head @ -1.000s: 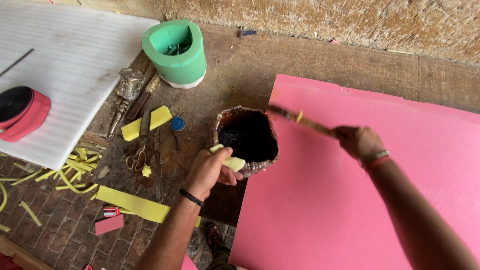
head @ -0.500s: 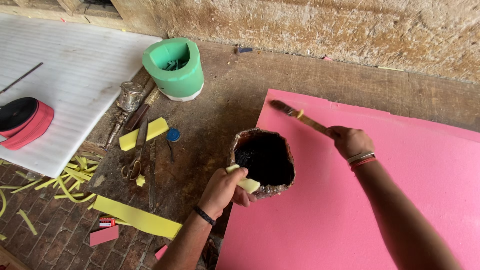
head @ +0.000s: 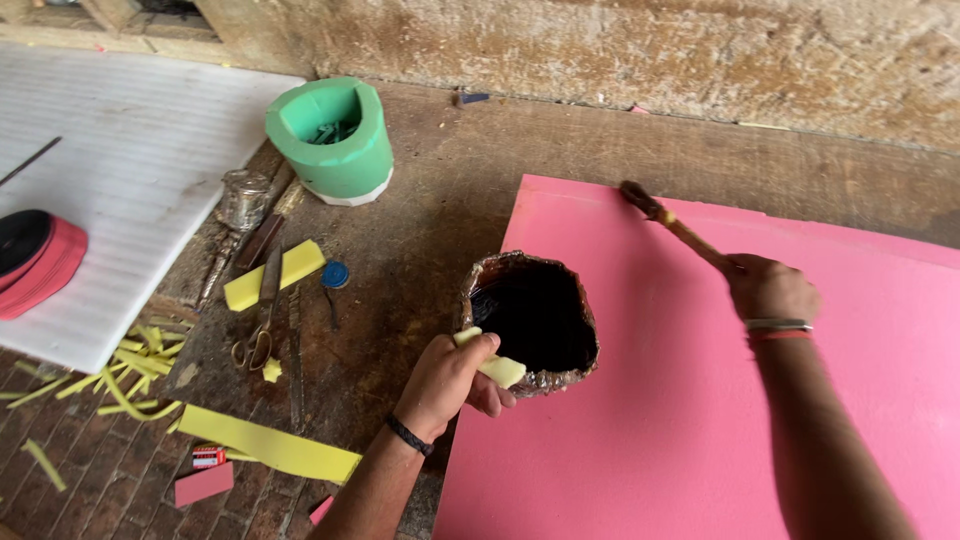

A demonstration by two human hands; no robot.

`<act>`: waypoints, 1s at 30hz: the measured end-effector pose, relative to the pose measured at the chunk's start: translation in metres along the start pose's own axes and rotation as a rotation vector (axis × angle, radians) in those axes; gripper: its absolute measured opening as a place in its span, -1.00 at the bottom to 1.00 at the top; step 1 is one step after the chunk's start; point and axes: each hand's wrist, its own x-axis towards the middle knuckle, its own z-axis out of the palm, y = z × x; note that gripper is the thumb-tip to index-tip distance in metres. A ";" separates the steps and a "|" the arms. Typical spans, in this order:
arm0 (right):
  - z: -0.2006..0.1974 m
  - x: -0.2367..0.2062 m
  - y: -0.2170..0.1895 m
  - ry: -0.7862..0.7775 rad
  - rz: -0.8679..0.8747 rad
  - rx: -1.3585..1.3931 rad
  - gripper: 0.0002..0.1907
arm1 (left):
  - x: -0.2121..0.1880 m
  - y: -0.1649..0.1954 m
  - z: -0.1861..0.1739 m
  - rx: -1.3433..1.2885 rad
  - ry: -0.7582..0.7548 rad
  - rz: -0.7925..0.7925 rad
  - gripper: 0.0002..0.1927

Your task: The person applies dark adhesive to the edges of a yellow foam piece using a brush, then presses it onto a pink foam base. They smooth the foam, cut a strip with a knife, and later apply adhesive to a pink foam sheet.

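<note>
Pink foam sheet (head: 700,400), large, lay flat on a worn wooden work surface (head: 440,200), its upper left corner near a rough wall. Right hand (head: 768,288) was clenched round the handle of a brush (head: 672,222), bristle end resting at the sheet's upper edge. Left hand (head: 447,378) grasped a small yellow foam piece (head: 497,368), pressed against the near rim of a crusted pot (head: 530,320) holding a dark, glossy liquid; the pot stood on the sheet's left edge. Judged handling note: the brush would serve best drawn in long even strokes from the edge inward, lightly loaded, while the left hand kept the pot steady so that nothing tipped onto the pink surface. Further items, left of the pot: green moulded container (head: 333,138) with small metal parts inside, scissors (head: 258,325), yellow foam block (head: 273,275), blue cap (head: 335,274), small metal tin (head: 243,198), long yellow strip (head: 268,445) and scattered yellow offcuts (head: 135,365). White ribbed sheet (head: 110,170) at far left carried a red and black roll (head: 35,262).
</note>
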 end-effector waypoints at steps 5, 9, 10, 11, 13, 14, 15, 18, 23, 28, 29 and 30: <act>0.042 0.010 -0.079 0.030 -0.201 0.000 -0.73 | 0.018 0.006 0.016 -0.003 -0.068 0.014 -0.53; 0.010 0.003 -0.039 0.014 -0.127 -0.038 -0.75 | 0.028 0.002 0.025 -0.013 -0.104 0.011 -0.52; -0.009 -0.007 -0.001 0.023 -0.143 -0.097 -0.75 | 0.029 0.001 0.025 -0.015 -0.123 0.006 -0.53; -0.025 -0.016 0.033 -0.042 0.016 -0.050 -0.76 | 0.030 0.000 0.025 -0.031 -0.144 0.013 -0.54; -0.029 -0.031 0.063 0.048 0.145 -0.047 -0.77 | 0.033 -0.001 0.026 -0.073 -0.171 0.026 -0.56; -0.020 -0.033 0.061 0.061 0.085 -0.035 -0.77 | 0.035 -0.002 0.027 -0.058 -0.172 0.021 -0.56; -0.005 -0.036 0.050 0.076 0.032 -0.027 -0.78 | 0.037 -0.002 0.029 -0.044 -0.181 0.015 -0.55; 0.042 -0.031 -0.011 0.118 -0.240 -0.050 -0.79 | 0.044 -0.002 0.036 0.004 -0.203 -0.015 -0.52; -0.007 -0.047 0.037 0.175 -0.110 0.098 -0.78 | 0.047 -0.004 0.032 0.111 -0.224 -0.057 -0.51; -0.013 -0.051 0.036 0.107 0.010 -0.035 -0.78 | 0.050 -0.007 0.025 0.145 -0.174 -0.060 -0.47; 0.009 -0.043 0.007 0.049 -0.032 -0.047 -0.71 | 0.050 -0.008 0.025 0.141 -0.163 -0.081 -0.48; 0.031 -0.033 -0.023 0.053 -0.151 -0.065 -0.78 | 0.051 -0.009 0.024 0.138 -0.154 -0.099 -0.49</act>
